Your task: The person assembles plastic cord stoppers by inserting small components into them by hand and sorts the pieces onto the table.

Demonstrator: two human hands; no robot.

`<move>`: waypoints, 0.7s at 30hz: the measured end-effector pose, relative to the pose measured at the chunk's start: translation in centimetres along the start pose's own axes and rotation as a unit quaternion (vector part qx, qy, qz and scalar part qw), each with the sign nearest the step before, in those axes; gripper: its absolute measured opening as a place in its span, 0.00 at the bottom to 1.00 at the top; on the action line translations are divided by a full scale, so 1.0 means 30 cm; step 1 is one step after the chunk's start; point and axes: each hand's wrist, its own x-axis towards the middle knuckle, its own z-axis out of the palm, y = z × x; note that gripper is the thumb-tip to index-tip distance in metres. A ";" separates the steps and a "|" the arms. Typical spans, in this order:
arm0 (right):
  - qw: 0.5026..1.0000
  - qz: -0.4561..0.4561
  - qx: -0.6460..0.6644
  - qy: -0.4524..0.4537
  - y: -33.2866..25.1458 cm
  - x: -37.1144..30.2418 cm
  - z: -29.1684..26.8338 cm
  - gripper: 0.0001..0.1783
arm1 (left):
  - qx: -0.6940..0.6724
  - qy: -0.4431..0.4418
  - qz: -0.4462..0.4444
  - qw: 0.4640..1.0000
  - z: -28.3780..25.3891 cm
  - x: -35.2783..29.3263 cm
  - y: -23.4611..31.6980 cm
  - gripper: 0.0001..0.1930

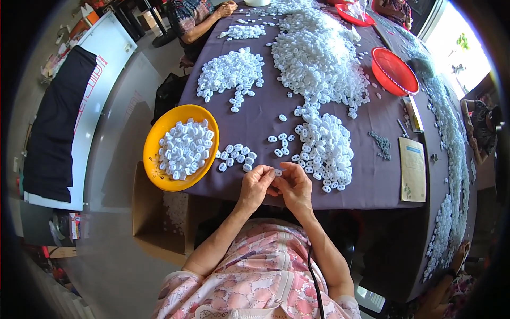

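At the near edge of the table, my left hand (257,186) and my right hand (295,187) meet with fingertips pinched. Between them they hold a small white oval plastic piece (278,173). Similar pieces with two dark holes form a heap (326,154) just beyond my right hand. A loose group of white pieces (236,155) lies beyond my left hand, and a few stray pieces (281,138) are farther off. To the left, a yellow bowl (207,119) holds many more. My fingers partly hide the held piece.
A large white pile (313,53) runs toward the far end, with a smaller pile (231,72) left of it. A red basket (393,72), a tan envelope (413,170) and grey bits (380,144) lie right. An open cardboard box (149,228) stands below left. Other people sit around.
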 end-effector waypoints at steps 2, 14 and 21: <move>1.000 0.002 0.020 0.012 0.003 -0.005 0.005 0.15 | 0.025 0.004 0.024 0.999 0.008 0.000 -0.002 0.10; 0.980 -0.078 -0.171 -0.061 -0.070 0.007 -0.009 0.22 | 0.023 0.031 0.039 0.998 -0.015 0.016 -0.040 0.07; 0.957 -0.164 -0.234 -0.045 -0.055 0.015 -0.010 0.19 | 0.029 0.020 0.052 0.998 -0.012 0.013 -0.042 0.07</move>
